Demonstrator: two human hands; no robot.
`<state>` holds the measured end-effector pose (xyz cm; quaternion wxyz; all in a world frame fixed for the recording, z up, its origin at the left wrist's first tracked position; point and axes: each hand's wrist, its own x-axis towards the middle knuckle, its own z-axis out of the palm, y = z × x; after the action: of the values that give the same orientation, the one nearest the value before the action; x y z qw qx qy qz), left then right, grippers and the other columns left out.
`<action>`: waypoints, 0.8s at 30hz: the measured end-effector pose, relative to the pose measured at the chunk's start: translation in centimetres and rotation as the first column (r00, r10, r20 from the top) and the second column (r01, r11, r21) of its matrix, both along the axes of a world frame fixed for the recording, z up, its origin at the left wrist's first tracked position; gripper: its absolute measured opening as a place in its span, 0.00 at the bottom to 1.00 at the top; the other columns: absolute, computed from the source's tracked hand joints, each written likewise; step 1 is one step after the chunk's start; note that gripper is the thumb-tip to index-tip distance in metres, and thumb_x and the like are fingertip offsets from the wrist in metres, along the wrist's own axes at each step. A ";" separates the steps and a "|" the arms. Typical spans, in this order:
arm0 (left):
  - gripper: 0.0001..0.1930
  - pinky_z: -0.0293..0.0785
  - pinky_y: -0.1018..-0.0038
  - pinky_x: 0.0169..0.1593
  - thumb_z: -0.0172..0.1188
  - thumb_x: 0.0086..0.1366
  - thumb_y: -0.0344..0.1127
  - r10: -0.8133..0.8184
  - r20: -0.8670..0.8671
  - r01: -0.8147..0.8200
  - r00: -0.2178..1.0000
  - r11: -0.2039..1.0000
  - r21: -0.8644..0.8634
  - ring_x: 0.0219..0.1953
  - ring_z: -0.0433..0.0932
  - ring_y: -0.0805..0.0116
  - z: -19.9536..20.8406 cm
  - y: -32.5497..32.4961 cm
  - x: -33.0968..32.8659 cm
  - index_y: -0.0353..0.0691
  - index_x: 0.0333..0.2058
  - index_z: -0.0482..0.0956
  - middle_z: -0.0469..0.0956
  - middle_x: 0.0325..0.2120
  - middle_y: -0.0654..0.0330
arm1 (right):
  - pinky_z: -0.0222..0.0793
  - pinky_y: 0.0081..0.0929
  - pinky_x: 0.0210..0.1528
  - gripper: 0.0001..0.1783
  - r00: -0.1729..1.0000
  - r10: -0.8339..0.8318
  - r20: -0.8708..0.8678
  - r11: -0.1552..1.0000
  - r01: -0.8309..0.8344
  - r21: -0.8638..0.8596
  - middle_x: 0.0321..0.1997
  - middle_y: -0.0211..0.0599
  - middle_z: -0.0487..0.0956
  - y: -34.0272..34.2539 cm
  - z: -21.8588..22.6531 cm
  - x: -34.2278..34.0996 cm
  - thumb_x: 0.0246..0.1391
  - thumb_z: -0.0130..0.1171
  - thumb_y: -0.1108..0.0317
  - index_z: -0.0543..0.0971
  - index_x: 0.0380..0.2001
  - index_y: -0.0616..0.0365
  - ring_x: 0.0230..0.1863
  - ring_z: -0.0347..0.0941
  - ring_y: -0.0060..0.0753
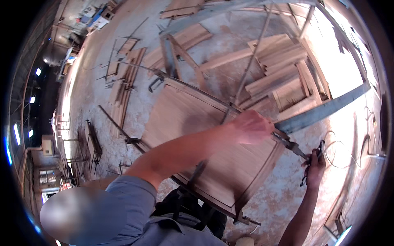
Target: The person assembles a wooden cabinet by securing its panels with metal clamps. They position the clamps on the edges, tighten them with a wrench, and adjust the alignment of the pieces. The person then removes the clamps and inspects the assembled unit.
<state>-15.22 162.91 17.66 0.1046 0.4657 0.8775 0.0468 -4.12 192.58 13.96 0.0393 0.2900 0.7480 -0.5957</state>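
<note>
A broad wooden panel [184,119] with a framed edge lies in front of me, with bar clamps across it. One long bar clamp [197,88] runs along its far edge. My left arm reaches across the panel, and my left hand [254,127] is closed around this clamp near the panel's far right corner. Beyond the corner, the clamp's jaw and screw end [292,145] stick out to the right. My right hand [315,166] is closed on the dark handle [321,146] at that end. Its fingers are partly hidden.
A grey metal beam [324,110] passes just beyond my hands. Stacked wooden boards and frames [283,61] lie on the floor ahead. Further boards [123,98] and loose clamps lie to the left. Another clamp end [246,220] juts from the panel's near corner.
</note>
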 end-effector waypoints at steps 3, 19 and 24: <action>0.10 0.79 0.63 0.34 0.54 0.61 0.40 0.089 0.153 -0.101 0.984 0.992 0.072 0.34 0.81 0.57 0.2 -0.5 0.0 0.40 0.30 0.78 0.77 0.33 0.59 | 0.56 0.17 0.15 0.19 0.998 0.053 0.021 0.999 -0.053 0.004 0.21 0.32 0.75 0.1 -1.2 -0.5 0.64 0.47 0.63 0.71 0.51 0.66 0.16 0.69 0.19; 0.08 0.79 0.60 0.33 0.52 0.59 0.35 0.092 0.124 -0.087 0.988 0.995 -0.040 0.33 0.82 0.54 -0.1 -0.2 0.0 0.39 0.31 0.78 0.78 0.32 0.53 | 0.58 0.19 0.19 0.17 0.997 0.006 0.079 0.999 -0.009 0.041 0.19 0.24 0.69 0.0 -1.6 -0.4 0.63 0.47 0.68 0.73 0.52 0.60 0.17 0.61 0.16; 0.10 0.78 0.62 0.32 0.56 0.62 0.41 0.098 0.122 -0.095 0.988 0.995 -0.034 0.30 0.81 0.56 -0.4 0.8 0.1 0.40 0.31 0.75 0.77 0.30 0.55 | 0.68 0.22 0.42 0.14 0.998 0.005 -0.062 0.999 -0.002 0.046 0.40 0.32 0.78 1.5 -2.1 0.0 0.61 0.51 0.72 0.77 0.49 0.62 0.40 0.71 0.22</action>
<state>-15.08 163.68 17.22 0.1627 0.4174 0.8915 0.0680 -4.12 194.10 11.83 0.0102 0.2709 0.7629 -0.5869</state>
